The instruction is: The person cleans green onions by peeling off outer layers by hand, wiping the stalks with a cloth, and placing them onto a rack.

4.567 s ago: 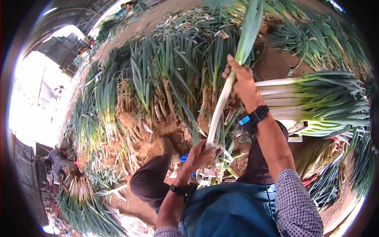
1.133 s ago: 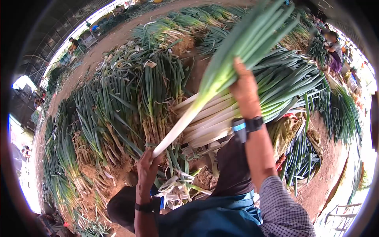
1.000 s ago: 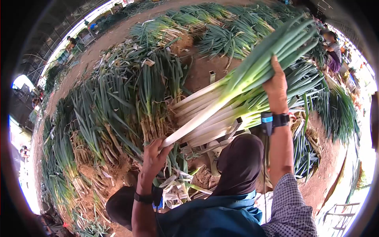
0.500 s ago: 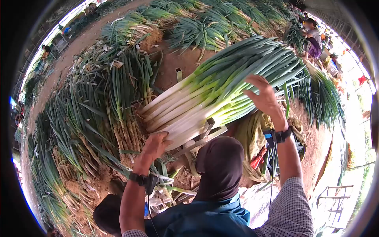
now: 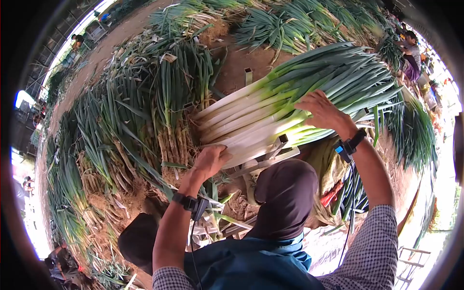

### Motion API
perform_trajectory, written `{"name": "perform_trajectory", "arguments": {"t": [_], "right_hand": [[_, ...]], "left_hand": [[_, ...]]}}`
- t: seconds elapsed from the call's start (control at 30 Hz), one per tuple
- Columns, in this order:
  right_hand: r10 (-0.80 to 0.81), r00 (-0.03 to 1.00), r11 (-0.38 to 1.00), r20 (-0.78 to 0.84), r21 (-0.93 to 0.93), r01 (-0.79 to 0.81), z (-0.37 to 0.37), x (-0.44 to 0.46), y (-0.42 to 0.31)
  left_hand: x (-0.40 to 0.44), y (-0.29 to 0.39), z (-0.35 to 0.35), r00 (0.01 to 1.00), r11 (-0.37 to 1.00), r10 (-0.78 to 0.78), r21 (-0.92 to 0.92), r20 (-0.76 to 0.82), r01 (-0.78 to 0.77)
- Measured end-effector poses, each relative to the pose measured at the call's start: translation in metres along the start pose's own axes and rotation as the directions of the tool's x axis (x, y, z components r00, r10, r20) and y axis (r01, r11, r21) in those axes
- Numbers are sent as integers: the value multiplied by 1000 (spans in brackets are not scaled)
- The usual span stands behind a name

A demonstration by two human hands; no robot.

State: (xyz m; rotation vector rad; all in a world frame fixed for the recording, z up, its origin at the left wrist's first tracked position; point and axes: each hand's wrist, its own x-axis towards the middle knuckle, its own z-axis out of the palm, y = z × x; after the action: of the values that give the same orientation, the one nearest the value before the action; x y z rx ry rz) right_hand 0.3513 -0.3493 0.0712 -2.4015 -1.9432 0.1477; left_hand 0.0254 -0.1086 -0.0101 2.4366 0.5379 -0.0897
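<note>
A big bundle of green onions (image 5: 270, 106) lies slantwise on a metal frame (image 5: 270, 159), white stalks to the left and dark green leaves to the right. My left hand (image 5: 211, 162) is at the near lower edge of the white stalks, fingers closed against them; part of its grip is hidden. Over the middle of the bundle, where white turns to green, my right hand (image 5: 321, 113) has bent fingers, with the thumb apart from them. It is on or just above the leaves; contact is unclear.
Heaps of untrimmed green onions (image 5: 121, 121) with brown roots lie to the left. More piles (image 5: 285, 29) are at the back and right. A cloth-covered head (image 5: 285, 198) is below the bundle. Another person (image 5: 411, 53) is at far right. A metal rack (image 5: 411, 266) stands lower right.
The view has shifted, so the scene sits further right. My right hand has moved left across the bundle toward the white stalks, its fingers more bent. My left hand stays at the stalk edge.
</note>
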Motion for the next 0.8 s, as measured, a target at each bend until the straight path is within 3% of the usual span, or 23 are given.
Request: {"name": "perform_trajectory", "arguments": {"t": [0.1, 0.2, 0.27, 0.3, 0.37, 0.4, 0.43, 0.47, 0.53, 0.6, 0.67, 0.8], "right_hand": [[-69, 996, 998, -59, -16, 68, 7, 2, 5], [-71, 997, 997, -34, -21, 70, 1, 9, 4], [-49, 998, 998, 25, -27, 50, -2, 15, -4], [-76, 997, 997, -20, -32, 76, 8, 15, 3], [-320, 896, 943, -308, -192, 271, 4, 8, 4], [-222, 962, 965, -159, -178, 194, -21, 8, -4], [-335, 882, 930, -332, -267, 253, -22, 3, 9], [-289, 907, 950, -306, -212, 231, -54, -9, -6], [-145, 965, 950, -218, -305, 74, -105, -29, -27], [-286, 876, 886, -389, -456, 87, -135, -60, -20], [-76, 936, 832, -343, -539, -131, -169, -108, -24], [14, 889, 809, -457, -517, -279, -171, -187, -13]], "left_hand": [[-5, 6, -3, 998, 999, 40, 32, -42, -39], [-2, 14, 13, 933, 980, 198, 79, -301, -182], [4, 42, 3, 899, 963, 265, 139, -348, -230], [11, 55, 4, 902, 964, 264, 128, -341, -234], [34, 68, 17, 916, 954, 293, 142, -275, -262], [37, 67, 23, 836, 926, 377, 125, -399, -357], [42, 67, 28, 812, 921, 365, 47, -456, -387], [34, 82, 13, 909, 960, 252, -33, -332, -279], [26, 104, -2, 928, 896, 236, -305, -289, -323], [19, 105, -8, 879, 861, 336, -267, -340, -432], [4, 111, -26, 802, 838, 479, -86, -357, -539], [-21, 138, -47, 829, 822, 498, -166, -254, -544]]}}
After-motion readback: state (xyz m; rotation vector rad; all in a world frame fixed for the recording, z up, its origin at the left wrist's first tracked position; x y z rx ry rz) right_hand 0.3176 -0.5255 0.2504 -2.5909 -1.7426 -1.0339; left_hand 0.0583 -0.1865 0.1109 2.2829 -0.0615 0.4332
